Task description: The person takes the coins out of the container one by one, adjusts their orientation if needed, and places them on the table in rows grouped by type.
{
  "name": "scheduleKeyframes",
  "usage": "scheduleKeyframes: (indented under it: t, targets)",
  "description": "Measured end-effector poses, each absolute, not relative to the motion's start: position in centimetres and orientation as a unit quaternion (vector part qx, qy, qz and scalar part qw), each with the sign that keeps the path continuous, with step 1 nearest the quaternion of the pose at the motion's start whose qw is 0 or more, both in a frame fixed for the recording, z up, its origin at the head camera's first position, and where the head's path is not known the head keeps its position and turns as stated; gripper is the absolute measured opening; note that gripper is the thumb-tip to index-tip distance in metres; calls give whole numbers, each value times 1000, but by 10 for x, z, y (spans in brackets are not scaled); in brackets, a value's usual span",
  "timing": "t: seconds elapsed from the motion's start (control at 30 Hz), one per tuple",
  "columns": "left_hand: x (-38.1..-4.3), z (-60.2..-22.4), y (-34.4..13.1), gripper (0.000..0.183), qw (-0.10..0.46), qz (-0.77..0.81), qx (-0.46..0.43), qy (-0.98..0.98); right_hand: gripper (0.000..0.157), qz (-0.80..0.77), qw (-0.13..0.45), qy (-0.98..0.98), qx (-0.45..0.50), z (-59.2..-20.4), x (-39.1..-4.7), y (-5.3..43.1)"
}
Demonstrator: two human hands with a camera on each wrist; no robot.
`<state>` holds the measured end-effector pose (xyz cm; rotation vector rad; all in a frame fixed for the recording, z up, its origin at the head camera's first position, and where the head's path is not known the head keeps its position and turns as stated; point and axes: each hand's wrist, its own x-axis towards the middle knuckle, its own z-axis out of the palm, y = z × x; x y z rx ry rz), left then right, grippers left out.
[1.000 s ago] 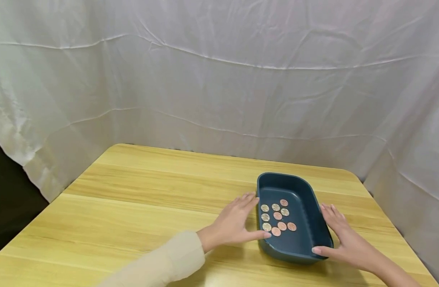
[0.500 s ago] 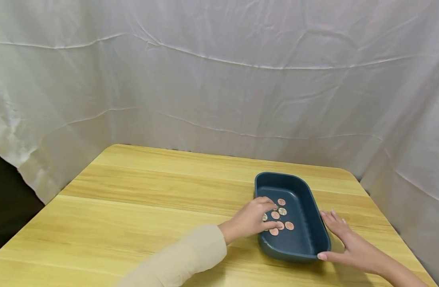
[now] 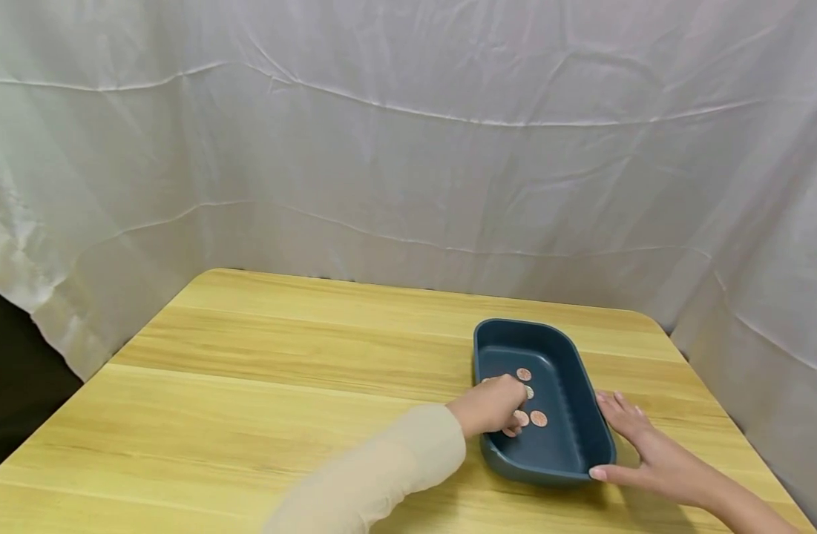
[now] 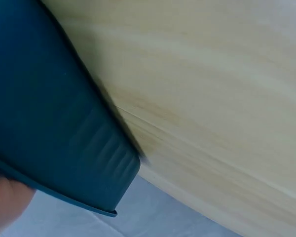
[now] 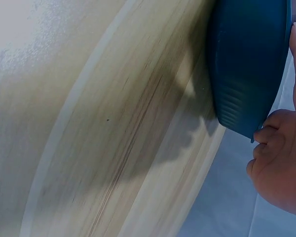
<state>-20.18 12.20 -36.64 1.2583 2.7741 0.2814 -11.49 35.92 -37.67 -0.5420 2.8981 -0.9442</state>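
A dark teal plastic tray [image 3: 562, 460] with tall walls sits on the right of the wooden table. My left hand [image 3: 493, 404] reaches over its left wall, fingers curled down onto the coins on the tray floor. What lies under the palm is hidden. Several copper-coloured coins [image 3: 538, 419] and a gold-coloured coin [image 3: 530, 392] show around the hand. My right hand [image 3: 648, 452] rests against the tray's outer right side with fingers extended, its thumb touching the rim near the front corner. In the right wrist view, the tray's outer wall [image 5: 246, 69] meets the right hand [image 5: 281, 153].
The wood-grain table [image 3: 281, 371] stretches away to the left of the tray. A pale hanging cloth [image 3: 415, 148] encloses its back and sides. A dark gap [image 3: 14, 356] shows past the cloth at the far left.
My left hand has moved right from the tray's left rim into the tray, its fingers curling over the coins. The right thumb has slid from inside the rim onto the front corner.
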Motion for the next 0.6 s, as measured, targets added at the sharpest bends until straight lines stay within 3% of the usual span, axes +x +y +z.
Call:
scheduleKeyframes:
  t: [0.17,0.33,0.6]
  targets:
    - [-204,-367,132,8,66,49,366,927,92,-302,33,938,-169,-375,-116,358]
    - [-207,-366,138,56,104,36,326,939,92,-304,34,937,-169,-375,-115,357]
    - [-207,-368,141,55,103,13,326,940,92,-287,27,943,-168,-376,-114,359]
